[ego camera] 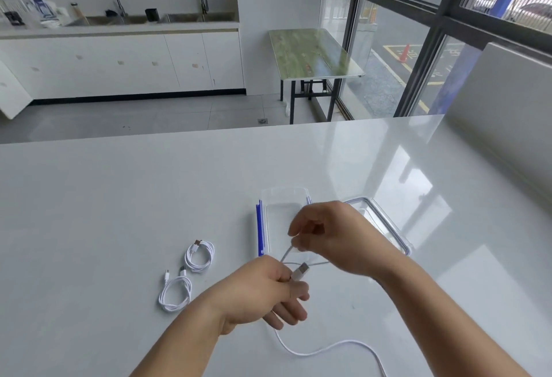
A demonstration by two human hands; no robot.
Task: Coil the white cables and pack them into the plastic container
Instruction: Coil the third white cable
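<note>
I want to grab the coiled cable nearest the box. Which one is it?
Find the clear plastic container with blue clips on the white table. Two coiled white cables lie to its left; yours is the farther coil, with the wide metal plug on top.

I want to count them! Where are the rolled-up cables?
Two coiled cables lie on the table, left of the plastic container.

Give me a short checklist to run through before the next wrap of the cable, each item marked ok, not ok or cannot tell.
1. Left hand has a grip on the cable near its plug: ok.
2. Right hand pinches the cable: ok.
3. Slack trails free on the table, no knots: ok as far as visible; it runs out of view.
4. Container open and empty: ok.
5. Lid off, beside it: ok.
6. Two coiled cables packed: not ok, they lie on the table.
</note>
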